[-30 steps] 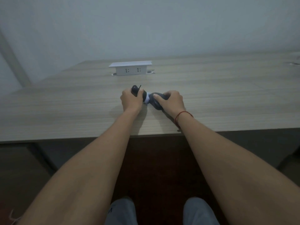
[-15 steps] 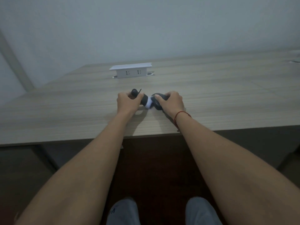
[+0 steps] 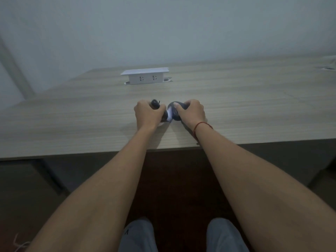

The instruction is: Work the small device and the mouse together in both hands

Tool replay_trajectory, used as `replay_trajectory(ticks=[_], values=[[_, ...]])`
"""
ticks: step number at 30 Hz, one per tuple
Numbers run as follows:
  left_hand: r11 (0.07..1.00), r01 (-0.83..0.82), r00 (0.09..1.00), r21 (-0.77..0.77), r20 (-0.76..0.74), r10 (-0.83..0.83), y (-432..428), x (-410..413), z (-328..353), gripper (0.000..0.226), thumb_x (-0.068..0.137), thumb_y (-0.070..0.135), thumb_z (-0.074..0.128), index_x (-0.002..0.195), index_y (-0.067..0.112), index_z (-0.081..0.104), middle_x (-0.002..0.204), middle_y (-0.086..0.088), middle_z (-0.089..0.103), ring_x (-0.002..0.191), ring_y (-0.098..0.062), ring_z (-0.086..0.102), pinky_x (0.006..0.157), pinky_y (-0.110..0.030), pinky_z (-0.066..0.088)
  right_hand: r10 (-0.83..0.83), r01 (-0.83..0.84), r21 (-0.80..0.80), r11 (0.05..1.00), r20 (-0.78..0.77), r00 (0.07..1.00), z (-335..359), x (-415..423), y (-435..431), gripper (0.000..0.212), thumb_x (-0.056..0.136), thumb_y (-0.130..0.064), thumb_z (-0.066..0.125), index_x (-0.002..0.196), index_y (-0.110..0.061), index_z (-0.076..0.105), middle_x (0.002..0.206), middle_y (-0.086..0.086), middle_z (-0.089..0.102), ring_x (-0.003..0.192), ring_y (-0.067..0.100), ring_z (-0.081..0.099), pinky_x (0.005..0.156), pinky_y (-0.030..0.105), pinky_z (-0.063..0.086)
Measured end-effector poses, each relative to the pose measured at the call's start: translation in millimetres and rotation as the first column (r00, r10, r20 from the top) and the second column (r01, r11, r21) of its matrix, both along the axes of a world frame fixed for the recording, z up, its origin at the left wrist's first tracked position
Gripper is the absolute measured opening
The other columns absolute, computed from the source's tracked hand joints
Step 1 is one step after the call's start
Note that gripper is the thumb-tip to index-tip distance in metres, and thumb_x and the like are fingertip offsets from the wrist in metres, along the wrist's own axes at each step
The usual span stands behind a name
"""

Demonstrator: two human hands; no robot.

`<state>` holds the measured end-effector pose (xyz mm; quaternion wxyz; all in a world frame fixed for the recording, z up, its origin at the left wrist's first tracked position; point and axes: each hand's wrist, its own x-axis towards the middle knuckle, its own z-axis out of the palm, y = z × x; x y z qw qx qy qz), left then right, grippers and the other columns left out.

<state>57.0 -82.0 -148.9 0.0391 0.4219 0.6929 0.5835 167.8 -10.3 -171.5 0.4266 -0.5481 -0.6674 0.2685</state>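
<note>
While both forearms reach out over grey-trousered knees (image 3: 138, 235) at the bottom of the head view, the near worktop (image 3: 72, 128) edge crosses under them, dark floor below. Left hand (image 3: 147, 113) sits on the worktop with its grip curled round a dark rounded object (image 3: 155, 103): the black top end pokes out above the knuckles, the rest is hidden in the fist. Right hand (image 3: 190, 111), red string bracelet (image 3: 200, 125) on the wrist, has its grip clamped round a dark blue rounded piece (image 3: 173, 111), thumb lying across the top. Between the two sits a small white part (image 3: 169, 113), touching both dark pieces (can't tell if it's one object or two joined). All of it rests on the worktop, near the front edge, roughly centred. Well beyond, a white pop-up socket box (image 3: 145, 75) stands raised out of the worktop, two outlets facing the camera. Pale wall (image 3: 163, 30) behind.
</note>
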Motion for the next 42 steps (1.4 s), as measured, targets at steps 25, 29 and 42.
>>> replay_trajectory(ticks=[25,29,42], values=[[1.0,0.019,0.999,-0.015,-0.049,-0.02,11,-7,7,0.022,0.084,0.025,0.066,0.076,0.005,0.068,0.077,-0.01,0.066,0.069,-0.018,0.06,0.062,-0.025,0.048,0.106,-0.107,-0.02,0.994,-0.044,0.993,4,4,-7,0.036,0.087,-0.044,0.064,0.108,-0.016,0.071,0.104,0.003,0.072,0.095,0.022,0.066,0.089,0.042,0.055],[0.998,0.056,0.995,0.012,-0.088,-0.055,11,-12,14,0.027,0.084,0.027,0.066,0.072,0.003,0.066,0.071,-0.007,0.063,0.07,-0.019,0.058,0.064,-0.027,0.046,0.168,-0.168,-0.025,0.985,-0.018,0.986,2,4,-3,0.037,0.084,-0.048,0.063,0.109,-0.022,0.07,0.109,0.0,0.072,0.102,0.021,0.065,0.094,0.045,0.052],[0.974,0.134,0.959,-0.182,-0.226,-0.174,6,-28,16,0.024,0.089,0.027,0.064,0.075,0.008,0.057,0.069,-0.002,0.053,0.063,-0.015,0.048,0.057,-0.022,0.035,0.268,-0.269,-0.021,0.963,0.159,0.95,2,8,-7,0.056,0.067,-0.042,0.082,0.115,-0.024,0.06,0.106,-0.004,0.061,0.102,0.019,0.06,0.092,0.042,0.052]])
